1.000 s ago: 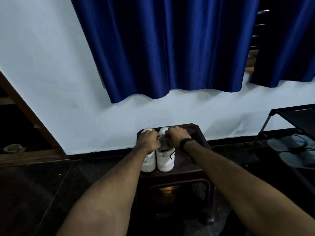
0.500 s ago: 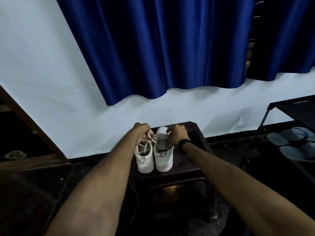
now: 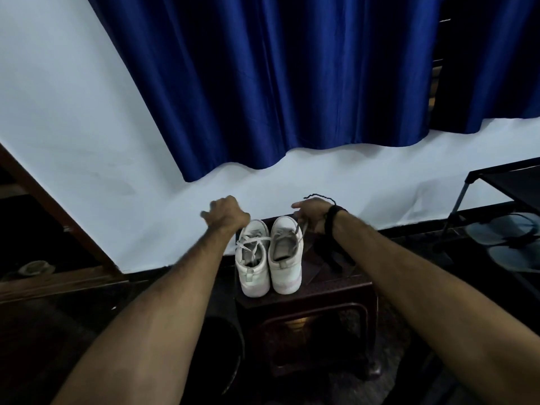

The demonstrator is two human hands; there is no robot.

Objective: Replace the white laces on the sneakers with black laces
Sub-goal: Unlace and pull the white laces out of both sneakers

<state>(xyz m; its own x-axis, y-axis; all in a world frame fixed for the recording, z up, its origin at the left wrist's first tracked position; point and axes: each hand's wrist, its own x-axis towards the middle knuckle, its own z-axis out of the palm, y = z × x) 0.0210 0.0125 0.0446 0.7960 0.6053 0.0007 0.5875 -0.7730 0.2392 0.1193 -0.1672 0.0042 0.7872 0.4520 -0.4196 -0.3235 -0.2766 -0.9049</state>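
Observation:
Two white sneakers stand side by side, heels toward me, on a dark stool. My left hand hovers curled just beyond the left sneaker. That shoe's loosened white lace runs across its tongue toward my left wrist, and its end is hidden under the hand. My right hand, with a black band on the wrist, pinches the white lace rising from the right sneaker. Black laces lie bunched on the stool to the right of the sneakers.
A white wall with a blue curtain stands right behind the stool. A black shoe rack with sandals is at the right. A wooden door frame is at the left. A dark round object sits on the floor by the stool.
Both hands have moved apart from the middle of the sneakers, left hand leftward and right hand rightward. The white laces have come loose, and the black laces beside the shoes show now.

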